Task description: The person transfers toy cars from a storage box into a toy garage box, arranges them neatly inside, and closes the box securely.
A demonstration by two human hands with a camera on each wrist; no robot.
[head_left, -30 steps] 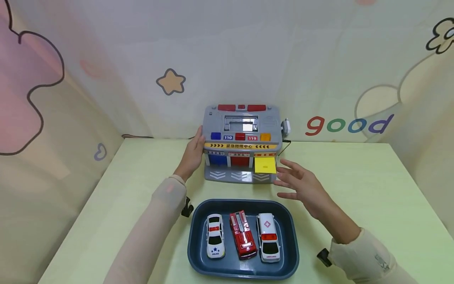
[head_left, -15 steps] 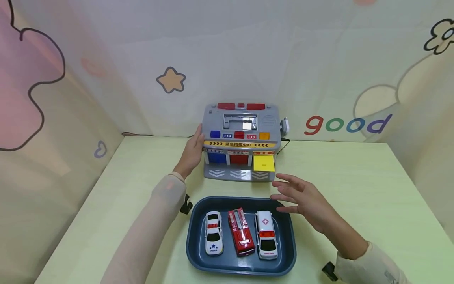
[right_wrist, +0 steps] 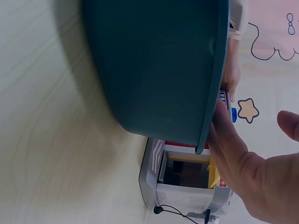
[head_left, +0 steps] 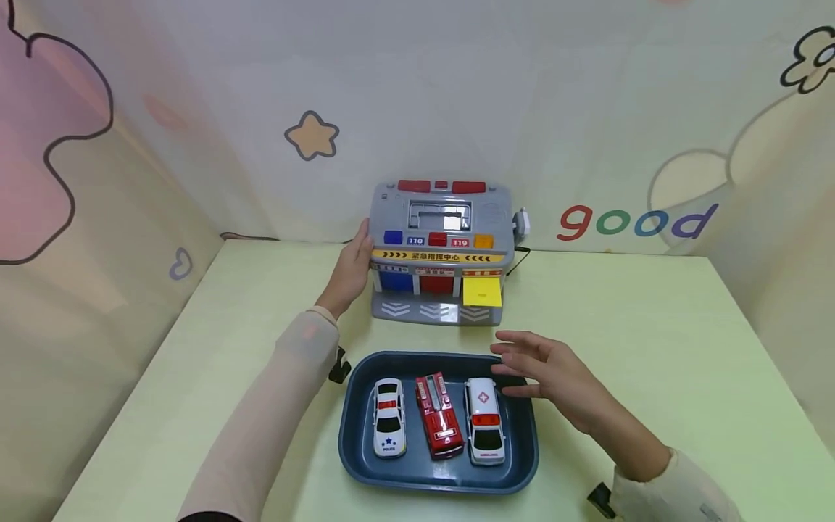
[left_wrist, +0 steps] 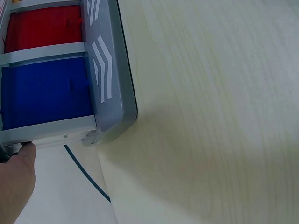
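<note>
A grey toy emergency garage (head_left: 435, 254) stands near the back of the table. Its yellow door (head_left: 483, 291) is raised, while the blue door (left_wrist: 44, 93) and red door (left_wrist: 44, 28) are down. My left hand (head_left: 347, 275) rests against the garage's left side. My right hand (head_left: 551, 373) hovers with spread fingers over the back right corner of a dark blue tray (head_left: 438, 480), holding nothing. Inside the tray lie a white toy police car (head_left: 389, 418), a red toy fire truck (head_left: 440, 416) and a white toy ambulance (head_left: 485, 422); the ambulance is nearest that hand.
Behind the garage rises a printed fabric backdrop (head_left: 404, 87). A thin black cable (head_left: 520, 259) runs by the garage's right side, below a grey knob-like part (head_left: 520, 225). The table (head_left: 626, 312) extends on both sides of the tray.
My right hand has moved from beside the yellow door toward me, to the tray's back right corner. My left hand stays at the garage's side. The whole view has shifted slightly.
</note>
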